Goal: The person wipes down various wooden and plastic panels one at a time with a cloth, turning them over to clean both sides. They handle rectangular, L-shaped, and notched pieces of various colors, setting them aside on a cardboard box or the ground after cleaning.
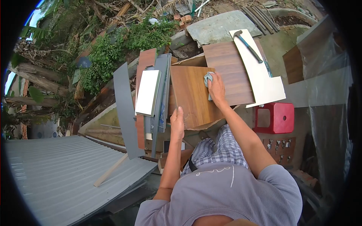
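Note:
A wood-grain board [194, 100] lies tilted in front of me, over the edge of other boards. My left hand [177, 123] grips its lower left edge, with the thumb on top and the other fingers out of sight beneath. My right hand [217, 88] is closed on a crumpled grey-blue cloth [208, 78] and presses it against the board's upper right part. Right of this board lies another wood-grain panel [230, 71]. A white panel [254, 71] rests partly over that one, and a hammer [249, 47] with a blue and black handle lies on it.
Stacked grey, brown and white boards [149, 92] stand at the left. A red plastic stool [274, 118] is at the right, near a brown board with several metal fittings [279, 148]. Corrugated metal roofing [68, 165] spreads lower left. A concrete slab [222, 30] and plants [105, 64] lie beyond.

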Available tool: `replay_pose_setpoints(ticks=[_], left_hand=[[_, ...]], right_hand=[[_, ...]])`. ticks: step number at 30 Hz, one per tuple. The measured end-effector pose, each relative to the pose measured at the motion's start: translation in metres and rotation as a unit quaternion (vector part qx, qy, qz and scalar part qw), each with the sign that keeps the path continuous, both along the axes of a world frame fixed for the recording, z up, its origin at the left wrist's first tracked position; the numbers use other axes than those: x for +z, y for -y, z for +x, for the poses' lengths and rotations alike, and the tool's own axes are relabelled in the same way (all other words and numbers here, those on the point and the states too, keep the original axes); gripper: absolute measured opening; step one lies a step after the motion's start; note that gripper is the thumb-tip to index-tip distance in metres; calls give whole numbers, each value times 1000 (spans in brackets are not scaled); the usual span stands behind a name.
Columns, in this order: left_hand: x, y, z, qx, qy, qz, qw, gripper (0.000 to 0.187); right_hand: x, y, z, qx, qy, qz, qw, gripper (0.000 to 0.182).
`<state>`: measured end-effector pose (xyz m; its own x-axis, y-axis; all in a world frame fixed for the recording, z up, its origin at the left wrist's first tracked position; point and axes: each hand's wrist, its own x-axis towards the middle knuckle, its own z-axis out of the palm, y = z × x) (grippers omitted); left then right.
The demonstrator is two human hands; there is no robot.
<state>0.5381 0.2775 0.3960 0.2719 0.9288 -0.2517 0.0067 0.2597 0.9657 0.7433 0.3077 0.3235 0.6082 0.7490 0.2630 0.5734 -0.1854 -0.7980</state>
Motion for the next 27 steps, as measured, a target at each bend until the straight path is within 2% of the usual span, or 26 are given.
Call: replay_pose_setpoints(ticks=[2, 5, 7, 10, 13, 15, 17, 21, 23, 25, 27], left_hand=[[5, -4, -6, 6, 41, 9, 999, 49], [1, -13, -15, 61, 79, 16, 995, 51], [0, -14, -25, 45, 79, 9, 996, 51], [8, -10, -33, 10, 65, 16, 998, 50], [15, -6, -41, -37, 44, 27, 998, 47], [15, -7, -53, -60, 37, 25, 997, 46], [11, -7, -68, -122, -42, 29, 991, 43], [9, -1, -84, -122, -8, 6, 992, 44], [15, 1, -85, -78, 62, -38, 994, 46], [18, -1, -89, -48, 96, -52, 993, 47], [16, -5, -91, -15, 130, -67, 989, 48]], right_hand=[[-24, 40, -28, 12, -37, -11, 999, 35], [-23, 89, -72, 36, -46, -36, 998, 37], [-16, 99, -82, 22, -1, -16, 1000, 37], [-4, 77, -61, 22, -6, -37, 999, 38], [20, 49, -28, 34, -52, 6, 998, 43], [36, 25, -10, 9, 9, 12, 1000, 41], [49, 5, 15, -3, 52, 13, 999, 39], [26, -5, 57, -45, 15, 53, 997, 38], [31, 15, 59, 52, -180, -15, 982, 39], [24, 40, 46, 123, -291, 21, 949, 44], [33, 70, 23, 150, -500, -1, 853, 50]])
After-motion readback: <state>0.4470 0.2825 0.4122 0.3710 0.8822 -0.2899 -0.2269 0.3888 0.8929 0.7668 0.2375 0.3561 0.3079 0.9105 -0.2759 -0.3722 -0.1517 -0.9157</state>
